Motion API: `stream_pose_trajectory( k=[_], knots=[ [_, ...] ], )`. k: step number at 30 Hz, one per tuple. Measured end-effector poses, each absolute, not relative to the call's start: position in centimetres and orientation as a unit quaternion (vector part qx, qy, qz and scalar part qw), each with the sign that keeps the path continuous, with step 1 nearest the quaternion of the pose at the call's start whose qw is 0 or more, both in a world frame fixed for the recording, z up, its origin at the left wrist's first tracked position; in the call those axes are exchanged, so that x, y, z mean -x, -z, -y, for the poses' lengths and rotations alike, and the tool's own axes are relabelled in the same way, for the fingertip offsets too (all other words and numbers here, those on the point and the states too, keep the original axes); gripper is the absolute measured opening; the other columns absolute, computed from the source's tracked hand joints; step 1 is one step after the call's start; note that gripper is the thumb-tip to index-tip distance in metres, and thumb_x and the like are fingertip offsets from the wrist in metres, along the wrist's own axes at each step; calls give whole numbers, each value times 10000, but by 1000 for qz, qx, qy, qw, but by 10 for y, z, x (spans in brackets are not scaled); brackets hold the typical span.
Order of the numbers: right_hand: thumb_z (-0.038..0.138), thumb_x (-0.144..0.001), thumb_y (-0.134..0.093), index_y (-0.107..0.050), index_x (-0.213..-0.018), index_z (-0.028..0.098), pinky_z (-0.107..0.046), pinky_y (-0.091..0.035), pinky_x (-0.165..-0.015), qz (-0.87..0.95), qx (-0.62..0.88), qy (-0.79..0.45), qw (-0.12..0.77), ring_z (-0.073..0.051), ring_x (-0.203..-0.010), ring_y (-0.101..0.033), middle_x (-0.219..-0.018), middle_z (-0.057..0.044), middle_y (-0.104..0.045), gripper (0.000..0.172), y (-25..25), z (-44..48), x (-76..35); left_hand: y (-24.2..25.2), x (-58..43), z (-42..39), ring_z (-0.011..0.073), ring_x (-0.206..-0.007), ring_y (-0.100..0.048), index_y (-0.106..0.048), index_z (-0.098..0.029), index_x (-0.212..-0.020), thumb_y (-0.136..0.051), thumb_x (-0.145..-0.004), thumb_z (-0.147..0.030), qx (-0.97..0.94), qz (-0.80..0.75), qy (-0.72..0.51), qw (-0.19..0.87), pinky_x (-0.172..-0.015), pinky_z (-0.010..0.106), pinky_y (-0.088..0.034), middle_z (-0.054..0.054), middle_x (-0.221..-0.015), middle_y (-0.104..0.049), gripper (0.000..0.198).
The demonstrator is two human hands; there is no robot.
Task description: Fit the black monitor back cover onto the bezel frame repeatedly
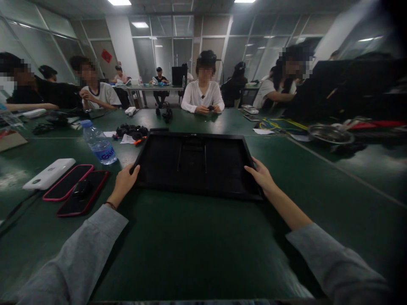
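Observation:
A shallow black rectangular tray (159,169), with a raised rim and two thin ridges near its middle, is held at or just above the green table. My left hand (125,182) grips its left rim, thumb on top. At the right rim my right hand (262,174) grips it the same way. The fingers under both edges are partly hidden. Left of my left hand lie two phones, one with a pink edge (60,190) and one with a red edge (93,203). A small black object (82,189) rests on the red-edged phone.
A water bottle (100,144) stands beyond my left hand, near a white power bank (49,173) with a cable. Dark tangled items (132,131) lie behind the tray. At the right are a metal dish (330,134) and yellow cables (276,124). Several people sit around the green table (197,245).

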State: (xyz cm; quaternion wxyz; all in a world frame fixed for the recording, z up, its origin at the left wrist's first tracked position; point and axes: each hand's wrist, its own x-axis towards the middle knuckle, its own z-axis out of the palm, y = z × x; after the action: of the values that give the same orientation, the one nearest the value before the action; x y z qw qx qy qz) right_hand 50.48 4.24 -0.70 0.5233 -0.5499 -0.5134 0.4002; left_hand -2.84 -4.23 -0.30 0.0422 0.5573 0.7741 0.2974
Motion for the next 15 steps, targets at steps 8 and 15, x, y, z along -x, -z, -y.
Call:
stream_pose_trajectory(
  k=[8, 15],
  knots=[
    [229, -718, -749, -618, -1383, 184, -391, -609, -898, 449, 591, -306, 596, -238, -948, -725, -1091, -74, -753, 679, 1, -44, -548, 13, 32, 35, 266, -1023, -665, -629, -98, -1377, -370, -983, -530, -587, -743, -320, 35, -1010, 428, -501, 176, -1286, -649, 639],
    [122, -762, -612, -474, -1472, 46, -445, -503, -1058, 362, 686, -111, 621, -309, -1204, -646, -1341, -252, -616, 726, 8, -49, -601, 14, 34, 37, 254, -985, -661, -660, -134, -1336, -362, -989, -544, -601, -734, -314, 36, -975, 426, -512, 157, -1254, -649, 614]
  ],
)
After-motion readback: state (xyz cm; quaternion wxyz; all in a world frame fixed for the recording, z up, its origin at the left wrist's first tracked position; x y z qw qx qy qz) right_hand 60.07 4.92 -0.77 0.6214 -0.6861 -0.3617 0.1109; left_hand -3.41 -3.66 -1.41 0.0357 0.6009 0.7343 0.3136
